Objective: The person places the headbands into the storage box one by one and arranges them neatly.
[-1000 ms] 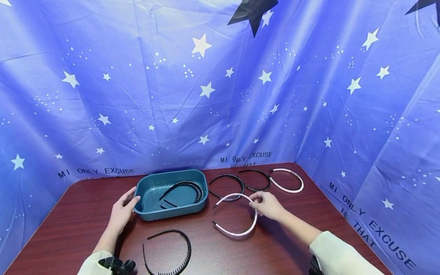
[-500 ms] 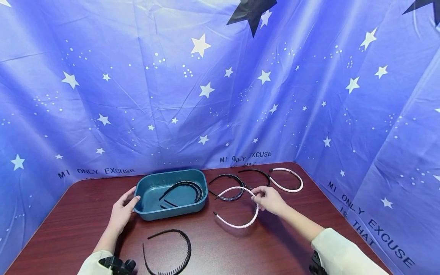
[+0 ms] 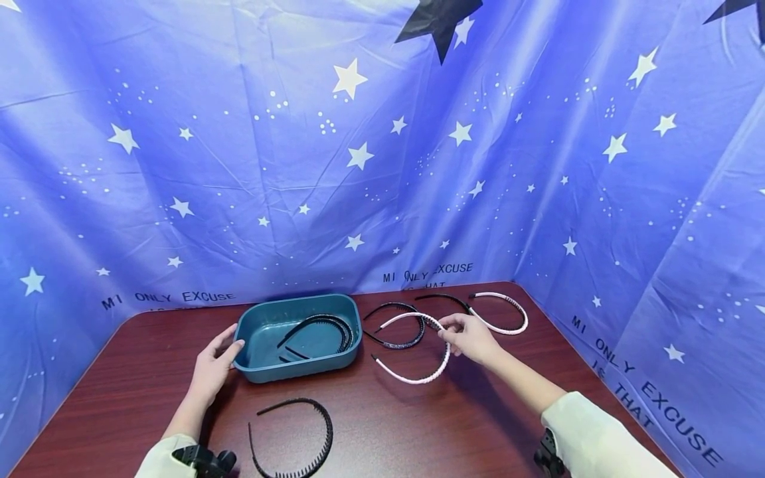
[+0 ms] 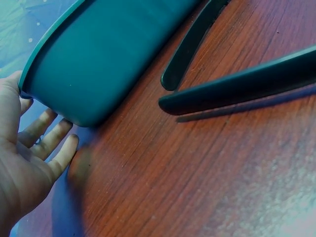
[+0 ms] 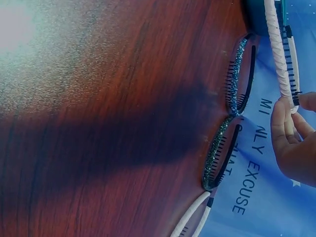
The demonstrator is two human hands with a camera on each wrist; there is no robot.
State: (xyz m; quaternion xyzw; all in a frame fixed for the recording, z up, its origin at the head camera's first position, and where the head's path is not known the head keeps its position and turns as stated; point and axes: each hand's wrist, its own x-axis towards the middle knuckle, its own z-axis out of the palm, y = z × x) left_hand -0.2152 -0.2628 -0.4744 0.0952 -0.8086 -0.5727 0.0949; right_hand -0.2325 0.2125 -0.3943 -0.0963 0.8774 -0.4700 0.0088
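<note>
My right hand (image 3: 472,340) pinches a pale pink headband (image 3: 418,382) with dark tips, between thumb and fingers at the top of its curve. It hangs above the table, its open ends facing left; inner comb teeth show on this headband (image 5: 277,54) in the right wrist view. My left hand (image 3: 212,365) holds the left end of a teal plastic basin (image 3: 299,372), thumb over the rim and fingers along the outside wall. Inside the basin, black headbands (image 3: 345,335) lie nested at the right end. A black toothed headband (image 3: 329,435) lies on the table in front of it.
Right of the basin, a glittery dark headband (image 3: 403,345), another dark headband (image 3: 457,304) and a pale pink headband (image 3: 524,318) lie in a row along the back of the wooden table (image 3: 382,438). A blue star-printed curtain (image 3: 299,166) hangs behind and at the right.
My right hand has carried the pink headband slightly away from me, up toward the glittery headband in the head view. The left hand and basin have stayed in place.
</note>
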